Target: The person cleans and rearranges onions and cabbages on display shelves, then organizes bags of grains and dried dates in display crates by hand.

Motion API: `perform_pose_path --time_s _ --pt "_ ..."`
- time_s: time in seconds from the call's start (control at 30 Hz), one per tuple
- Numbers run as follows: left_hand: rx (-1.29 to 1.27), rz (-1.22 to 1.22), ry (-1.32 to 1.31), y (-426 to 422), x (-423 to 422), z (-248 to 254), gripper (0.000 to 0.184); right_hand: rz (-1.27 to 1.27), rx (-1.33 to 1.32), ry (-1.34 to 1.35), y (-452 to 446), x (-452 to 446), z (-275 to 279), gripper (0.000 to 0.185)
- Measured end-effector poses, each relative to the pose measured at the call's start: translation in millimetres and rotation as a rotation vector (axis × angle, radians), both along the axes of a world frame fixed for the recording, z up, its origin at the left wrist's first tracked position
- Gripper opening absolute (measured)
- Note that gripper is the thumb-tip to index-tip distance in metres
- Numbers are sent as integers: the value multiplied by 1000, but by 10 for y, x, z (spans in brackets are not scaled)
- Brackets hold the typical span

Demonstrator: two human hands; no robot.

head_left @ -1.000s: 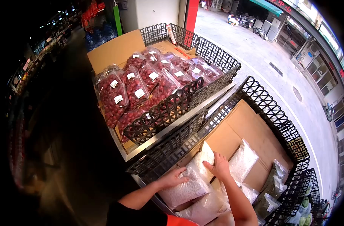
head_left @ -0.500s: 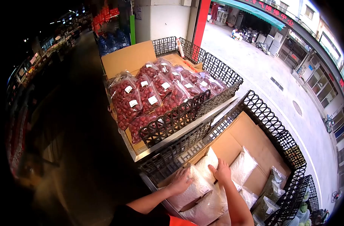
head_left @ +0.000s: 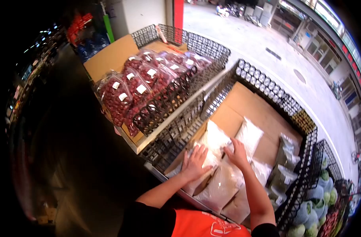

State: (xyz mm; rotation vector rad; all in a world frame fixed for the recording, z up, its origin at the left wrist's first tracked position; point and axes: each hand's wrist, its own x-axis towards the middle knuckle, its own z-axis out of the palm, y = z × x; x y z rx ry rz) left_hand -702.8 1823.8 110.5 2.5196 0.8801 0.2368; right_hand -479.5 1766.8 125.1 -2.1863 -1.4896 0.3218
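My left hand (head_left: 195,164) lies with fingers spread on a clear plastic bag of white grains (head_left: 210,158). At the right edge of another white bag (head_left: 215,135), just behind it, is my right hand (head_left: 237,153), thumb and fingers apart and touching that edge. A third white bag (head_left: 249,136) lies beyond my right hand. Closer to me, a larger pale bag (head_left: 221,189) lies between my forearms. All sit on cardboard (head_left: 228,108) inside a black plastic crate (head_left: 275,87).
Dark green bags (head_left: 284,175) line the crate's right side. To the left, another crate holds bags of red fruit (head_left: 139,81) with white labels. A metal rail (head_left: 180,112) runs between the crates. Net-wrapped green produce (head_left: 309,211) sits at lower right; a paved street (head_left: 247,45) lies beyond.
The view has shifted, showing more produce at lower right. My left hand has spread flatter over its bag. My right hand stays by the rear bag's edge.
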Motion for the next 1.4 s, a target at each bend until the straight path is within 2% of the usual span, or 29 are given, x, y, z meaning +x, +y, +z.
perform_pose_path --time_s 0.1,0.17,0.23,0.33,0.47,0.57,0.7,0.77,0.9,1.03,1.07,1.17,1.2,1.3,1.4 --pt "-126 -33 21 158 -15 -93 70 -70 144 77 -345 -15 260 50" --pt "-340 96 -382 295 -161 43 64 -138 174 91 -651 0 426 47" --pt "-234 118 -468 348 -345 168 60 -235 215 170 -1005 -7 574 46" --pt "-43 110 -284 148 -417 167 61 -370 265 230 -1581 36 495 44" --pt "175 -91 99 -234 -258 -124 63 -555 308 445 -2211 -102 337 41" --pt "220 -55 83 -320 -216 -150 64 -677 397 673 -2547 -291 142 41" --pt "195 -20 153 -371 -148 -49 63 -637 211 219 -2672 -612 185 44" --pt "196 -25 178 -366 -149 -40 63 -587 200 33 -2606 -785 175 49" --pt "32 -9 7 -375 -240 35 63 -583 143 -140 -2550 -931 93 60" --pt "36 11 -78 -653 -485 165 62 -520 -25 -228 -2586 -924 -299 72" --pt "31 14 -130 -740 -553 205 62 -483 16 -291 -2614 -883 -471 76" --pt "34 68 -249 -929 -821 87 60 -423 -11 -178 -2651 -815 -403 74" --pt "50 83 -260 -978 -913 54 59 -404 -47 -153 -2672 -801 -271 71" --pt "90 118 -284 -1108 -1095 23 55 -319 102 26 -2786 -464 -148 65" --pt "141 148 -273 -1253 -1203 180 50 -425 228 -156 -2835 190 39 52"
